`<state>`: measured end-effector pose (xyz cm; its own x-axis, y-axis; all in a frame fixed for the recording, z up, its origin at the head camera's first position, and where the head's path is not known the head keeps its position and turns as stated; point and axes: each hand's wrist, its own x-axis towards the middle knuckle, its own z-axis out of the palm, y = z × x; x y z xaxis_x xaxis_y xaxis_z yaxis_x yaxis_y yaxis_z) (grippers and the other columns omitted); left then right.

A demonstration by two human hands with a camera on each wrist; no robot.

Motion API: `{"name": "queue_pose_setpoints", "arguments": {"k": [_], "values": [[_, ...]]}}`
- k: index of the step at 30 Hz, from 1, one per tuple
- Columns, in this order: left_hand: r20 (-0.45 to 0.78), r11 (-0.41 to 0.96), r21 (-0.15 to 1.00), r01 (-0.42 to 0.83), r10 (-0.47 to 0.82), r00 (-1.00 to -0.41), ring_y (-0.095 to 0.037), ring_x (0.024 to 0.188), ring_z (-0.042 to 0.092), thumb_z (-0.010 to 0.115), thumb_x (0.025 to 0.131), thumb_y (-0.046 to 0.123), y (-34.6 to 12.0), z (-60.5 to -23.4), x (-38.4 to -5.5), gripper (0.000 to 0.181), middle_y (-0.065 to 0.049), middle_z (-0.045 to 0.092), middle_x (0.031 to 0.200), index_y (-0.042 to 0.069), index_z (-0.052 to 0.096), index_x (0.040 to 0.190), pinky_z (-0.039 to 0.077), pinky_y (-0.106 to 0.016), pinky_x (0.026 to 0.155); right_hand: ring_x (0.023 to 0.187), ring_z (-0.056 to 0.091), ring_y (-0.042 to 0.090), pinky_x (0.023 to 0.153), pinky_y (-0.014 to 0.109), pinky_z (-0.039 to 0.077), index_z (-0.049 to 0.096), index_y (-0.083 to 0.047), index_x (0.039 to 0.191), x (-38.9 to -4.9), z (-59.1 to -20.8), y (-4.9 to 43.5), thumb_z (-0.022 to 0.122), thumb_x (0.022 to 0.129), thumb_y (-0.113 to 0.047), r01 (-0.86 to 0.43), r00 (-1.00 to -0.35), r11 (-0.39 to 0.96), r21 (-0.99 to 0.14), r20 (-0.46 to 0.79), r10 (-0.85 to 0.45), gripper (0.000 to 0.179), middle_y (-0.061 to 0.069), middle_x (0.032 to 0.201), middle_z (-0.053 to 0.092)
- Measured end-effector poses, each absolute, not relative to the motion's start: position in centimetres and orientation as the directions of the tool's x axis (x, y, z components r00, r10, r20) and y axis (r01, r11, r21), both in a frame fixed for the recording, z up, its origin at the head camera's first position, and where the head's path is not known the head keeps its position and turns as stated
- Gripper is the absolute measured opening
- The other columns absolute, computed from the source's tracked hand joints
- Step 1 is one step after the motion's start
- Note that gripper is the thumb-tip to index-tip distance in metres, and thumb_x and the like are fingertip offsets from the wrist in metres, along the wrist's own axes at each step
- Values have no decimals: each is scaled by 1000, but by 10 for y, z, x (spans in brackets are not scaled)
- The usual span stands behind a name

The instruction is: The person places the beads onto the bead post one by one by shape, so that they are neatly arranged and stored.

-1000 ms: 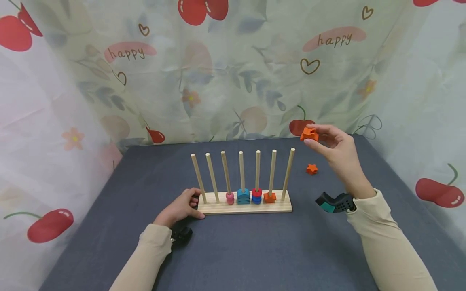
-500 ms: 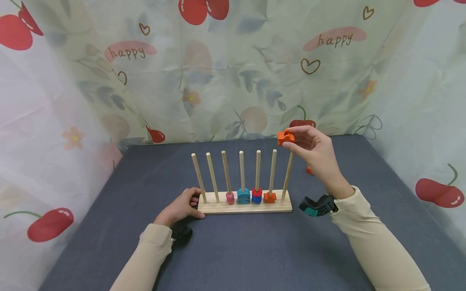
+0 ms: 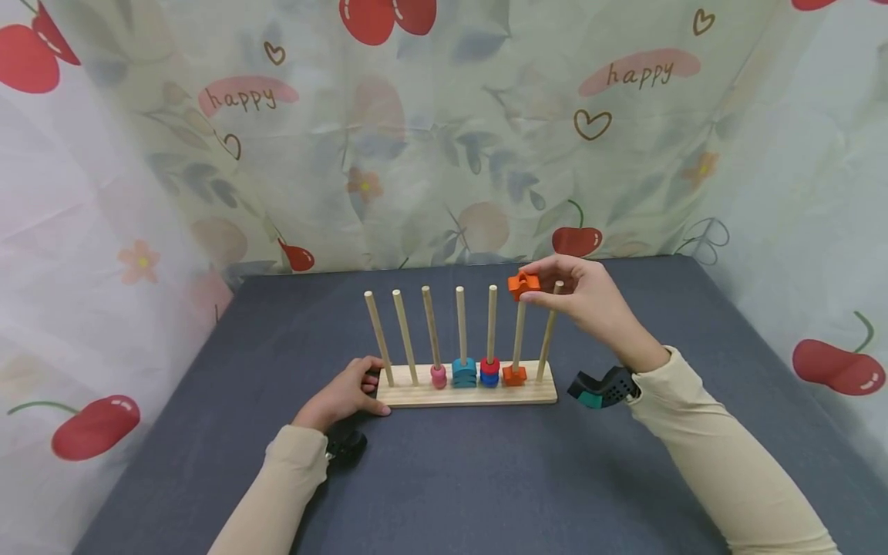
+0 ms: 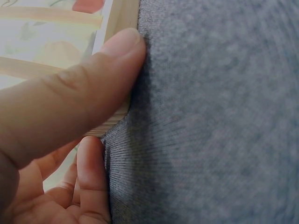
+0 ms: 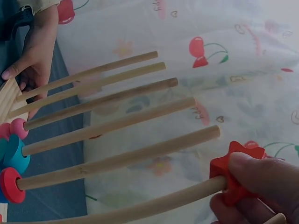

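My right hand (image 3: pixel 586 297) pinches an orange star-shaped bead (image 3: pixel 523 285) at the top of the sixth peg from the left. In the right wrist view the peg (image 5: pixel 187 196) runs up to the star (image 5: pixel 231 170), held between thumb and fingers. My left hand (image 3: pixel 347 395) grips the left end of the wooden peg board (image 3: pixel 444 398), thumb on its front edge, as the left wrist view also shows. Another orange bead (image 3: pixel 514 377) sits at the foot of that same peg. Pink beads (image 3: pixel 438 377), blue-green beads (image 3: pixel 464 373) and a red bead (image 3: pixel 489 366) over a blue one sit on neighbouring pegs.
Upright pegs stand in a row, the rightmost peg (image 3: pixel 548 339) right under my right hand. Dark cloth covers the table (image 3: pixel 451 478). A patterned curtain (image 3: pixel 444 154) hangs behind and at both sides.
My right hand has carried the orange star leftward, then down to the top of the sixth peg. The loose orange star on the table is now hidden behind that hand. My left hand stays put.
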<state>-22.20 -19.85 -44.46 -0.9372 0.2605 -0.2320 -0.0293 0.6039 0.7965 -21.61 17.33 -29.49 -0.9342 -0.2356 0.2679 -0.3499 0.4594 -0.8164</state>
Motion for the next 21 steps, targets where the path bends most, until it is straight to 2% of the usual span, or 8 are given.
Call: {"name": "queue_pose_setpoints", "arguments": {"k": [3,8,14,21], "values": [[-236,604,796,-33,259,-937,-31,113,50,87,66,2,-198,-444,-222,78,-20,41,128,-1,46,133,43,-45,100,77,55,20,64,27,44,70,-17,112,-219,-295,175,78,80,-34,-333,-939,515,-790,227,-259,37,3,99,68],[-244,606,794,-41,256,-935,-31,114,50,87,67,2,-198,-444,-223,77,-20,41,127,-1,46,132,43,-45,100,76,55,23,65,29,45,69,-15,109,-222,-299,176,81,79,-31,-276,-954,576,-769,146,-262,37,4,98,67],[-251,607,794,-49,252,-935,-31,114,49,86,67,2,-197,-443,-223,76,-19,41,127,0,46,132,42,-46,100,81,59,21,73,32,48,67,-10,109,-224,-309,176,81,78,-27,-236,-957,598,-766,78,-278,38,7,99,70],[-239,602,798,-38,258,-936,-30,112,50,87,66,1,-197,-442,-222,77,-19,42,126,-1,47,132,43,-45,99,80,59,20,71,33,47,69,-9,102,-227,-331,175,82,78,-24,-238,-951,612,-755,51,-306,31,6,94,73]]}}
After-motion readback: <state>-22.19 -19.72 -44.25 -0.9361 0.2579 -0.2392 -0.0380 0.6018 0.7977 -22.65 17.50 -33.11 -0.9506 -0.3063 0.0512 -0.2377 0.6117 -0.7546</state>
